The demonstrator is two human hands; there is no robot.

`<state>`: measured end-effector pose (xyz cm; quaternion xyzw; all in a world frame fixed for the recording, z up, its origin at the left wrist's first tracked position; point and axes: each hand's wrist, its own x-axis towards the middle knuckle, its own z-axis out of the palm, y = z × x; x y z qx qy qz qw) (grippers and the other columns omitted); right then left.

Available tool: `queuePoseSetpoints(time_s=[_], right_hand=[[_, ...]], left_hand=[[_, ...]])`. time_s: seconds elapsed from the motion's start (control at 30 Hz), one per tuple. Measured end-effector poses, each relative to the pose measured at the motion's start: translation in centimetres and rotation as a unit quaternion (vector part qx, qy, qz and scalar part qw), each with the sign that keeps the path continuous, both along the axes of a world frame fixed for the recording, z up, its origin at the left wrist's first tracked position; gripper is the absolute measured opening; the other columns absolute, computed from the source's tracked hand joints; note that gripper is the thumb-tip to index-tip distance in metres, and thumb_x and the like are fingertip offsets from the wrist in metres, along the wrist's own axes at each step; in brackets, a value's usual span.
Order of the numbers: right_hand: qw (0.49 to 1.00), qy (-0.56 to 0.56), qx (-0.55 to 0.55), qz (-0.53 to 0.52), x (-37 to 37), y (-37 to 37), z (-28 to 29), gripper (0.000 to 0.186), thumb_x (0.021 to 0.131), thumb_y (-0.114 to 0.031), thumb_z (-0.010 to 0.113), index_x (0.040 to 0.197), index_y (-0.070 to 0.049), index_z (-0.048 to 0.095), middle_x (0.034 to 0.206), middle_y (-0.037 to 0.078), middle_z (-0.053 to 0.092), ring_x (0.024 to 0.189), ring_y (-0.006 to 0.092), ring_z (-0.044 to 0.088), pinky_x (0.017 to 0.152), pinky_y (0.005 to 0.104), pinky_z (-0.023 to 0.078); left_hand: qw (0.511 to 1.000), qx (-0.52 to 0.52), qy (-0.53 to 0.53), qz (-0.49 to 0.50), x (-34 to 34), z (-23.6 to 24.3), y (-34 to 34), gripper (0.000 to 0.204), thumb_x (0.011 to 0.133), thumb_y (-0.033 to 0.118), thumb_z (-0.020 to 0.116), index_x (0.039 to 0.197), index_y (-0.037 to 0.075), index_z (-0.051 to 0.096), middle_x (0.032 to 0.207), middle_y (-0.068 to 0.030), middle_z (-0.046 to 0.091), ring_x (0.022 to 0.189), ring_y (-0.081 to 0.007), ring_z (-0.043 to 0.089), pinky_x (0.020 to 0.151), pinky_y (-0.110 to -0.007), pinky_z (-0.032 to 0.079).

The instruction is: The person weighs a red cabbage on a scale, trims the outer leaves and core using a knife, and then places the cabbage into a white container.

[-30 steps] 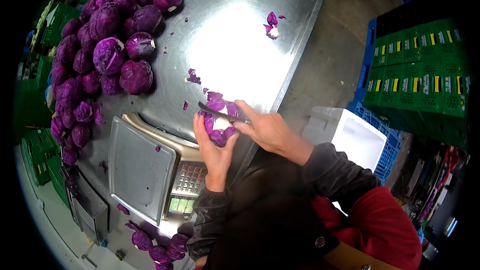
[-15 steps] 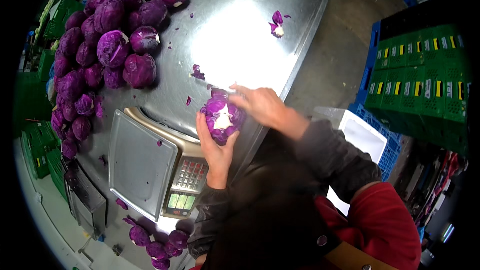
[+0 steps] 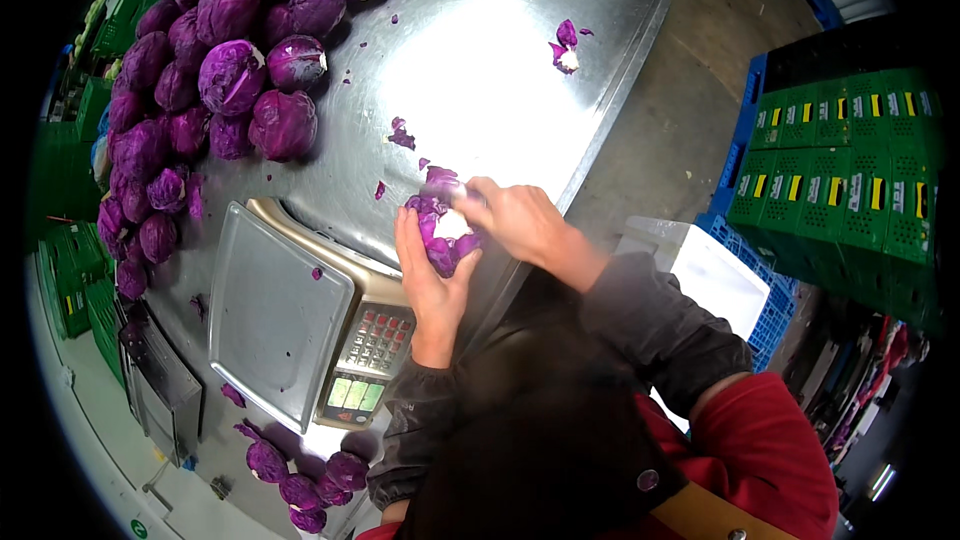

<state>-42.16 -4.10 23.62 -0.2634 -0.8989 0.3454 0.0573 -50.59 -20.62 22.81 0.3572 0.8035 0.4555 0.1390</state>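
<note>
My left hand (image 3: 432,295) holds a red cabbage (image 3: 441,245), fingers along its side, its white cut base facing up. My right hand (image 3: 515,225) is closed on a knife (image 3: 448,191), whose blade is blurred over the cabbage's upper part. Loose purple leaves (image 3: 401,137) lie just beyond on the steel table (image 3: 350,175). A scale (image 3: 280,315) with a metal tray and keypad sits to the left of my hands.
Many cabbages (image 3: 230,75) are piled at upper left, more (image 3: 300,490) at lower left. A metal box (image 3: 170,390) stands left of the scale. At right are stacked green crates (image 3: 830,190), a white foam box (image 3: 715,280) and blue pallets (image 3: 750,110).
The knife blade, earlier clearly lying across the cabbage, is now blurred. My right hand went up, then slightly down and left, back onto the cabbage. The view has shifted a little.
</note>
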Motion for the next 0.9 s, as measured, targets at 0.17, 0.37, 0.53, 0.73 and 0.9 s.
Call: queuePoseSetpoints(time_s=[0.17, 0.37, 0.53, 0.73, 0.9], right_hand=[[0.991, -0.048, -0.110, -0.061, -3.7, 4.3, -0.5, 0.041, 0.094, -0.039, 0.064, 0.107, -0.001, 0.071, 0.081, 0.025, 0.069, 0.074, 0.0411, 0.069, 0.072, 0.0454, 0.055], [0.990, -0.026, -0.048, -0.131, -4.4, 7.0, -1.0, 0.042, 0.087, -0.040, 0.067, 0.085, 0.001, 0.075, 0.069, 0.024, 0.066, 0.068, 0.0374, 0.070, 0.068, 0.0439, 0.055], [0.977, 0.038, -0.149, -0.150, -3.9, 4.9, 1.2, 0.077, 0.089, -0.052, 0.070, 0.146, -0.006, 0.046, 0.094, 0.017, 0.073, 0.085, 0.0321, 0.072, 0.080, 0.0440, 0.055], [0.987, 0.103, -0.098, 0.069, -0.3, 2.1, 1.9, 0.056, 0.082, -0.042, 0.080, 0.121, -0.004, 0.065, 0.110, 0.019, 0.068, 0.086, 0.0269, 0.068, 0.081, 0.0393, 0.054], [0.996, -0.004, -0.077, -0.038, 0.3, 0.7, 3.2, 0.063, 0.085, -0.055, 0.071, 0.121, -0.004, 0.064, 0.101, 0.021, 0.069, 0.086, 0.0335, 0.070, 0.077, 0.0437, 0.055]], left_hand=[[1.000, 0.021, 0.003, 0.006, 0.2, -0.7, -0.9, 0.098, 0.070, 0.011, 0.088, 0.151, 0.000, 0.034, 0.156, -0.0252, 0.035, 0.144, -0.0391, 0.036, 0.119, -0.044, 0.029], [0.996, 0.051, -0.030, -0.064, -1.3, -1.0, -2.0, 0.100, 0.067, 0.007, 0.088, 0.152, 0.005, 0.035, 0.158, -0.0223, 0.033, 0.147, -0.0376, 0.033, 0.120, -0.045, 0.029], [0.983, 0.003, -0.046, -0.180, -3.7, -0.2, -0.8, 0.097, 0.064, 0.011, 0.089, 0.150, 0.006, 0.043, 0.163, -0.0171, 0.027, 0.147, -0.0334, 0.035, 0.119, -0.043, 0.033], [0.982, 0.054, -0.134, 0.118, 1.0, 0.2, -1.9, 0.090, 0.076, -0.001, 0.074, 0.154, 0.000, 0.028, 0.161, -0.0238, 0.022, 0.147, -0.0365, 0.030, 0.118, -0.046, 0.031], [0.998, 0.030, -0.042, 0.045, 1.5, -0.4, 2.1, 0.105, 0.075, 0.020, 0.086, 0.153, -0.006, 0.021, 0.155, -0.0308, 0.025, 0.143, -0.0449, 0.030, 0.118, -0.049, 0.028]])
